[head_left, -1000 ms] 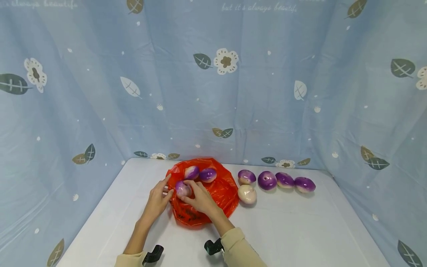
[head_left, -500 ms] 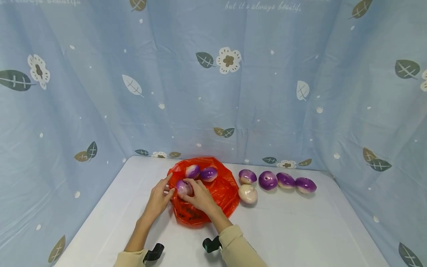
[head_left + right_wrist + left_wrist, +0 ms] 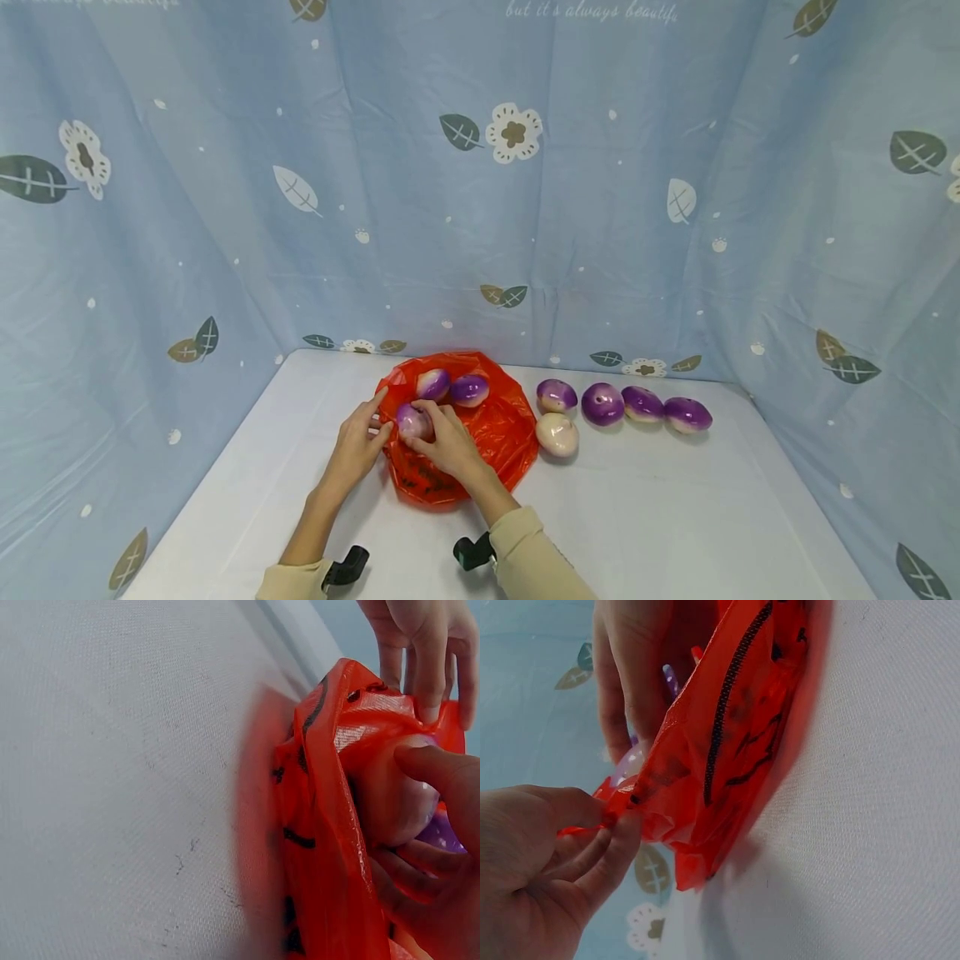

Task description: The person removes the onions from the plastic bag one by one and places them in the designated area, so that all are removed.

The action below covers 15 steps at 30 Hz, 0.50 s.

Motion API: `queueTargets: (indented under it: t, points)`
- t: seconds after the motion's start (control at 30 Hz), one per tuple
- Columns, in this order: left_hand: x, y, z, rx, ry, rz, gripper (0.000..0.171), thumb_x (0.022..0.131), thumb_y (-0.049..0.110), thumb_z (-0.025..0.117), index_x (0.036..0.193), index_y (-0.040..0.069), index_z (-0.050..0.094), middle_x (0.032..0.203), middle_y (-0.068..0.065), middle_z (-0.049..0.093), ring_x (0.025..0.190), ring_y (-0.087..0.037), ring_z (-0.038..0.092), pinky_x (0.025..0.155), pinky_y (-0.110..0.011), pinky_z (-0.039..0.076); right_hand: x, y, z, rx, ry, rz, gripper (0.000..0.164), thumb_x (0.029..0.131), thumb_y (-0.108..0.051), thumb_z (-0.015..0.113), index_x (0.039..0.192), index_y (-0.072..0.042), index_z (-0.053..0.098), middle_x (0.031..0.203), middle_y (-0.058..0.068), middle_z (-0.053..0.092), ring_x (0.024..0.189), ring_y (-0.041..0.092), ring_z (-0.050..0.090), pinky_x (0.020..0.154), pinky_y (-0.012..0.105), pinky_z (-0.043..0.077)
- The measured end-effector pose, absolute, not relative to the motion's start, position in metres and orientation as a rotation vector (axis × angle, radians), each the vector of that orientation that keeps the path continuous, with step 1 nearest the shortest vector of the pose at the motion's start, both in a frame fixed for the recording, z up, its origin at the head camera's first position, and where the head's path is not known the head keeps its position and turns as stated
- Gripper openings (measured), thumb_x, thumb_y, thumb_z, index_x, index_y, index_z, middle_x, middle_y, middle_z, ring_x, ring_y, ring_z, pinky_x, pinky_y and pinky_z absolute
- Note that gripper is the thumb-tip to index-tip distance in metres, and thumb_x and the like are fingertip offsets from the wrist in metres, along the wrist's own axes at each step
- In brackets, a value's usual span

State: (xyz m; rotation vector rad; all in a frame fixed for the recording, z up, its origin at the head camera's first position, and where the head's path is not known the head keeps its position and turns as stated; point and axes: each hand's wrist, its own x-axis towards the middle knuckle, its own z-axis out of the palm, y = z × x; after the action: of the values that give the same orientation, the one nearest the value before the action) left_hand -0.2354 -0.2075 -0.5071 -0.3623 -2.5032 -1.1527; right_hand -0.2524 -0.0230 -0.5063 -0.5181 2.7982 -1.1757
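A red plastic bag (image 3: 498,433) with black print lies with its mouth open on the white table. My left hand (image 3: 356,446) pinches the bag's left rim between thumb and fingers, as the left wrist view shows up close. Thumb and fingers of my right hand (image 3: 453,446) are round a glossy purple-and-white turnip (image 3: 401,787), inside the bag's mouth near that rim. Behind it in the bag sit two more turnips, one half white (image 3: 432,385) and one mostly purple (image 3: 469,390). The palm side of my right hand hides part of the held turnip.
To the right of the bag, several purple turnips (image 3: 602,404) stand in a row on the table (image 3: 675,517). A pale turnip (image 3: 557,435) lies in front of the row's left end, close to the bag. A blue patterned curtain (image 3: 405,208) encloses the back and sides.
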Motion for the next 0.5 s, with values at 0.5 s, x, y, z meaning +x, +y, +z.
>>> queueTargets:
  t: [0.5]
  points:
    - [-0.2368,-0.2091,-0.5082,-0.356,-2.508,-1.135,0.062,0.086,-0.003,0.069,0.144,0.001,0.047,0.103,-0.018,0.064,0.081,-0.028,0.071,0.066,-0.031,0.062,-0.2485,-0.0202,-0.5084,-0.523,2.749,-1.24,0.058,0.089,-0.036,0.07,0.141,-0.032,0.044,0.138,0.004,0.054,0.126,0.025,0.055,0.101,0.049,0.052]
